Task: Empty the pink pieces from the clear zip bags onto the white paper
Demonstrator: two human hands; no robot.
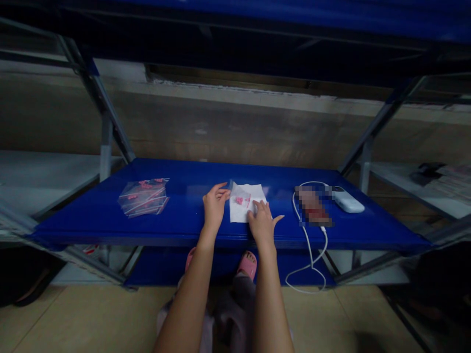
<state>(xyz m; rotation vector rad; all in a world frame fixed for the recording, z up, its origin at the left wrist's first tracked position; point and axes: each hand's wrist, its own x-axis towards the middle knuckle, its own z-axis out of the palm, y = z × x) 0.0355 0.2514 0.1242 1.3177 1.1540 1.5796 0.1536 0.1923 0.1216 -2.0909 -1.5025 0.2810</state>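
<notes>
A small clear zip bag (240, 200) with pink bits inside lies over a white sheet (239, 215) on the blue shelf. At its upper left edge, the fingertips of my left hand (214, 205) are closed on the plastic; the exact grip is small in view. My right hand (262, 221) rests on the right part of the sheet, fingers spread and thumb out to the side, close to the bag's right end. To the left lies a loose pile of similar clear bags (143, 198) with pink contents.
On the right of the blue shelf (187, 181) are a blurred phone-like object (312, 206) and a white power bank (348, 200). A white cable (309, 252) hangs over the front edge. Metal posts (106, 147) stand at both sides, and another blue shelf (235, 29) is overhead.
</notes>
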